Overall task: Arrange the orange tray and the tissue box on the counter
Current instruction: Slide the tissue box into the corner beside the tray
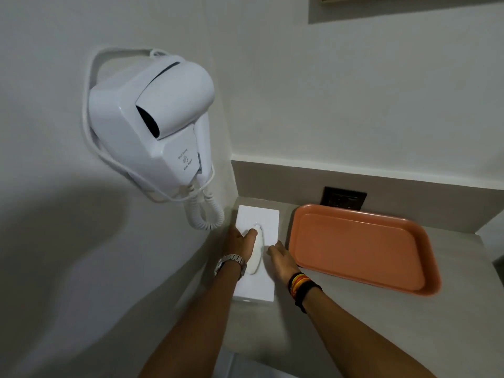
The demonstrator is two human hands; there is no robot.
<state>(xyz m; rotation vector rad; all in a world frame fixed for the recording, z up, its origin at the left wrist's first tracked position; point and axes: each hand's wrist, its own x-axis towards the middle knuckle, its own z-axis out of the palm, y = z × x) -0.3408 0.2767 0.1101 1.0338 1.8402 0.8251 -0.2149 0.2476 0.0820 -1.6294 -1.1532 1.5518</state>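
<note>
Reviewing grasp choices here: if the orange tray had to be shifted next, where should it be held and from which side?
Probably by the raised rim on its near long edge, approached from the person's side. The orange tray lies flat and empty on the counter, its lip gives fingers purchase, and that edge is unobstructed. The right hand, resting on the tissue box, is closest.

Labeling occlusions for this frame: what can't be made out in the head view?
- Tissue box: its near left side sits under the left hand and wrist.
- Wall outlet: bottom edge behind the orange tray; sockets too dark to read.
- Hair dryer label: too small to read fully.
- Frame at top right: cut off.
</note>
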